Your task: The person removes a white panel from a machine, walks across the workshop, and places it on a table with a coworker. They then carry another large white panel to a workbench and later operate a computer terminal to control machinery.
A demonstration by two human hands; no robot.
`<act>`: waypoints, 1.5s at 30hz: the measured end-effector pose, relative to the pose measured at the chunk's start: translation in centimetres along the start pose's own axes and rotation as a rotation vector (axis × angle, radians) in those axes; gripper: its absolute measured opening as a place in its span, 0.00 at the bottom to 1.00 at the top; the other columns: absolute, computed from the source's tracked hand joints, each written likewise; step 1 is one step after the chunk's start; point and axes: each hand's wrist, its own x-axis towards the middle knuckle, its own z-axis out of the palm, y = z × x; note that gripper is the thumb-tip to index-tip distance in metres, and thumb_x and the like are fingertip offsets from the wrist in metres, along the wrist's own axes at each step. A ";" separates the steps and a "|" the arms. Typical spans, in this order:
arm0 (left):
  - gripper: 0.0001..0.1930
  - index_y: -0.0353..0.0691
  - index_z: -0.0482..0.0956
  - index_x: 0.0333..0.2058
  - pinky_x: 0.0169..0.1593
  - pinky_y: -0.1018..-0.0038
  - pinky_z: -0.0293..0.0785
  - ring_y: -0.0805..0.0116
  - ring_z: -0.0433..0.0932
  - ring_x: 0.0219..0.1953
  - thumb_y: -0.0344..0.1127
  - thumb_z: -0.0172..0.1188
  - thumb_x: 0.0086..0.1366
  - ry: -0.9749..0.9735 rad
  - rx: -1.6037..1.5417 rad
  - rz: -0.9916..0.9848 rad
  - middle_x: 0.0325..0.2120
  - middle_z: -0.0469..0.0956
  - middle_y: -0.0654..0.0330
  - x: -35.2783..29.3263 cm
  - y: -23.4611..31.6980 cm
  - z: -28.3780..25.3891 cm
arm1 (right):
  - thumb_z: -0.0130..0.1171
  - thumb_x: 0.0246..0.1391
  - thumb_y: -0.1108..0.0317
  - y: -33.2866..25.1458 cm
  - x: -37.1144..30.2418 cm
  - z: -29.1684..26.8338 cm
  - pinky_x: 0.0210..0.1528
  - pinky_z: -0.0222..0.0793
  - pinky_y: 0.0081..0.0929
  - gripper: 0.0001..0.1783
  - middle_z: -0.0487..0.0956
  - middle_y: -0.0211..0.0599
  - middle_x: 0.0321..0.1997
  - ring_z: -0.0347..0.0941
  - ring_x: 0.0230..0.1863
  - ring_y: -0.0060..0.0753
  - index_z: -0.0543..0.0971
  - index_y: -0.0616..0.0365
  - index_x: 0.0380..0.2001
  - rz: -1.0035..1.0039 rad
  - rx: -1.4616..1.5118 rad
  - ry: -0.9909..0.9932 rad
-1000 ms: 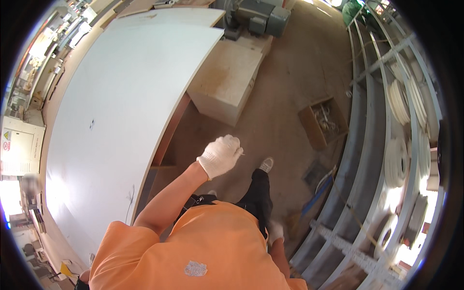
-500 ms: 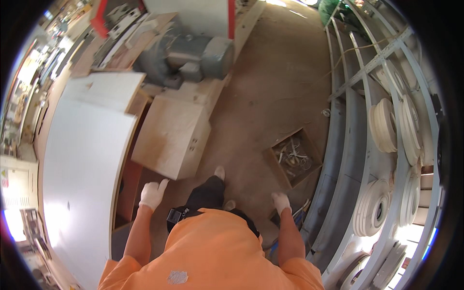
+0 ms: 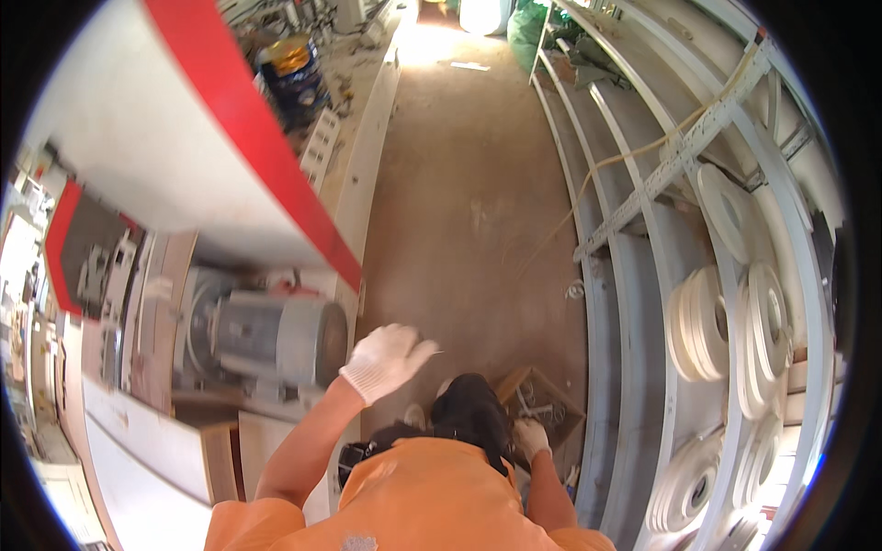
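My left hand, in a white knitted glove, is raised in front of my body with its fingers apart and nothing held. It is nearest to the grey electric motor on the machine at the left, and apart from it. My right hand, also gloved, hangs low at my right side. In this view it overlaps the edge of a wooden box on the floor, which holds pale, thin scraps. The right hand's fingers are small and smeared, so their pose is unclear.
A tall white panel with a red edge rises at the left. Along the right runs a metal rack bearing white ring-shaped rolls. A thin cord hangs from it. The brown floor aisle leads ahead, between machine base and rack.
I have moved forward: the motor and the wooden box now lie closer to me. My left hand has risen and swung right, in front of my body; the right stays low.
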 end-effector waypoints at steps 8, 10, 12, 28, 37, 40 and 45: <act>0.30 0.31 0.86 0.38 0.54 0.44 0.81 0.32 0.84 0.48 0.59 0.57 0.76 0.036 0.037 -0.169 0.41 0.85 0.32 36.9 -7.2 -4.3 | 0.53 0.72 0.62 -9.5 26.4 -9.0 0.58 0.82 0.47 0.19 0.88 0.48 0.59 0.86 0.58 0.52 0.86 0.54 0.57 -0.214 -1.089 -0.346; 0.30 0.30 0.87 0.40 0.58 0.44 0.81 0.31 0.84 0.52 0.58 0.56 0.75 -0.091 0.001 -0.331 0.44 0.86 0.30 40.6 -12.5 -3.9 | 0.51 0.74 0.60 -17.1 33.8 -11.5 0.59 0.81 0.46 0.21 0.86 0.45 0.63 0.85 0.60 0.51 0.84 0.52 0.61 -0.203 -1.097 -0.441; 0.29 0.31 0.88 0.41 0.58 0.45 0.81 0.31 0.85 0.52 0.58 0.57 0.74 -0.239 0.017 -0.445 0.45 0.86 0.32 43.0 -18.4 -3.1 | 0.49 0.76 0.58 -25.6 38.3 -14.0 0.61 0.79 0.44 0.22 0.85 0.43 0.67 0.83 0.62 0.49 0.83 0.51 0.64 -0.170 -1.102 -0.552; 0.26 0.29 0.88 0.40 0.43 0.53 0.85 0.55 0.89 0.37 0.53 0.62 0.71 -0.252 -0.675 -1.269 0.35 0.89 0.46 86.7 -44.6 -7.5 | 0.56 0.62 0.50 -88.4 87.5 -34.9 0.53 0.78 0.51 0.22 0.88 0.55 0.42 0.86 0.46 0.56 0.88 0.57 0.35 -0.240 -0.348 0.054; 0.25 0.35 0.86 0.28 0.37 0.55 0.83 0.50 0.88 0.29 0.52 0.63 0.75 0.087 -0.515 -0.432 0.23 0.85 0.44 150.9 -47.0 -33.5 | 0.64 0.65 0.55 -90.7 102.1 -39.2 0.41 0.83 0.36 0.19 0.87 0.42 0.35 0.85 0.32 0.40 0.88 0.63 0.43 0.578 0.359 0.097; 0.20 0.41 0.87 0.33 0.40 0.52 0.83 0.48 0.88 0.32 0.50 0.61 0.77 0.077 -0.511 -0.439 0.26 0.86 0.45 164.1 -47.3 -37.4 | 0.62 0.66 0.51 -96.2 112.0 -40.2 0.47 0.84 0.41 0.22 0.90 0.46 0.42 0.88 0.40 0.46 0.90 0.58 0.47 0.647 0.260 -0.081; 0.23 0.30 0.86 0.42 0.37 0.55 0.84 0.50 0.90 0.31 0.51 0.62 0.76 -0.323 -0.054 -0.307 0.31 0.88 0.46 172.9 -54.9 -41.7 | 0.57 0.66 0.44 -120.3 134.8 -47.2 0.60 0.80 0.54 0.26 0.89 0.56 0.53 0.85 0.57 0.62 0.92 0.53 0.45 -0.114 -0.719 -0.119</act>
